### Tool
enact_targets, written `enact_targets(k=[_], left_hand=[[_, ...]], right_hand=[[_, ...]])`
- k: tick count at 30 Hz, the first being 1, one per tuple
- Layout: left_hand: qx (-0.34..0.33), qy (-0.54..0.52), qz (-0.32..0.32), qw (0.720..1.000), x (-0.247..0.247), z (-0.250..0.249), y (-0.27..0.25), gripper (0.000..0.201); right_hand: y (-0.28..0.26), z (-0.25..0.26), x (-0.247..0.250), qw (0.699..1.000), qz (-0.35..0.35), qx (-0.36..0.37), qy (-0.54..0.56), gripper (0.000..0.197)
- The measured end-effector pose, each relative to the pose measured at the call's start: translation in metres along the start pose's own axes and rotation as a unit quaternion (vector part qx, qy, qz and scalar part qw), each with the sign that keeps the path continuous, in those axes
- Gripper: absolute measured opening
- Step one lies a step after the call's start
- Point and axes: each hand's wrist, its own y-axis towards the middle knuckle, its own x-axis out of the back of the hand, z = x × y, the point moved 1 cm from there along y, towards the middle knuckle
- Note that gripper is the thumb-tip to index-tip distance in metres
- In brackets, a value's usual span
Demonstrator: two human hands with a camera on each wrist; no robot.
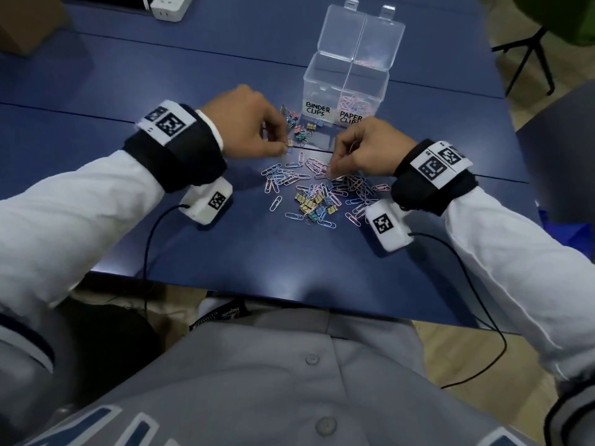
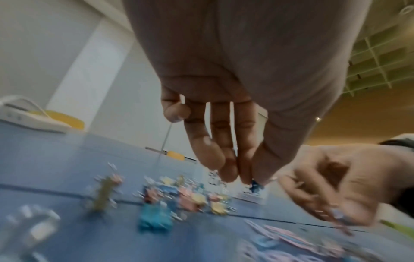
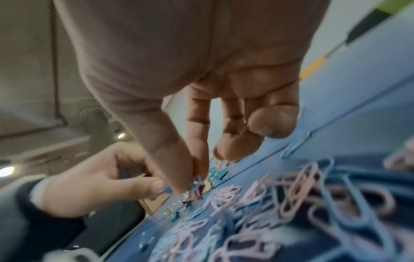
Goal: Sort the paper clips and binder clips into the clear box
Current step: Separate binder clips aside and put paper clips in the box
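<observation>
Paper clips (image 1: pixel 317 191) lying scattered on blue table (image 1: pixel 128 162), nearest. Right hand (image 1: pixel 367 149) pinching paper clip at pile's far edge. Left hand (image 1: pixel 248 123) pinching binder clip (image 1: pixel 288 143) by binder clips (image 1: pixel 301 127). Clear box (image 1: pixel 346 88) standing open beyond, compartments labelled.

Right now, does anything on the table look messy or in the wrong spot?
Yes. Pastel paper clips and small coloured binder clips lie jumbled together on the blue table. The clear plastic box's binder-clip side looks empty; more binder clips sit just outside it.
</observation>
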Motion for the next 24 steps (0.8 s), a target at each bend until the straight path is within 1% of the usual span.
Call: enact_targets(k=[2, 4, 6, 8, 10, 12, 16, 18, 20, 24], left_hand=[[0.056, 0.036, -0.022, 0.998, 0.009, 0.014, 0.004, 0.014], [0.102, 0.067, -0.024, 0.992, 0.013, 0.026, 0.008, 0.015], [0.119, 0.09, -0.009, 0.989, 0.013, 0.034, 0.011, 0.014], [0.121, 0.092, 0.004, 0.988, 0.011, 0.041, 0.012, 0.012], [0.122, 0.086, 0.004, 0.989, 0.009, 0.044, 0.012, 0.014], [0.117, 0.074, -0.003, 0.99, 0.009, 0.046, 0.012, 0.018], [0.109, 0.066, -0.012, 0.992, 0.015, 0.047, 0.005, 0.021], [0.105, 0.067, -0.02, 0.992, 0.018, 0.046, 0.0, 0.021], [0.097, 0.061, -0.014, 0.993, 0.018, 0.039, -0.008, 0.019], [0.052, 0.042, 0.046, 0.997, 0.007, 0.02, -0.021, 0.018]], right_hand=[[-0.002, -0.001, -0.002, 0.998, 0.017, -0.005, 0.068, 0.023], [0.0, 0.0, -0.004, 0.992, 0.027, -0.015, 0.126, 0.024], [0.003, 0.001, -0.006, 0.985, 0.024, -0.027, 0.171, 0.025], [0.006, 0.001, -0.007, 0.978, 0.015, -0.037, 0.205, 0.028], [0.009, 0.001, -0.006, 0.972, 0.003, -0.048, 0.229, 0.031], [0.01, 0.001, -0.007, 0.975, -0.012, -0.044, 0.216, 0.032], [0.007, 0.004, -0.014, 0.994, -0.036, -0.016, 0.101, 0.027], [0.007, 0.005, -0.018, 0.997, -0.034, -0.01, 0.071, 0.027], [0.007, 0.008, -0.018, 0.997, -0.022, -0.009, 0.077, 0.028], [0.013, 0.017, -0.012, 0.993, 0.006, -0.012, 0.118, 0.027]])
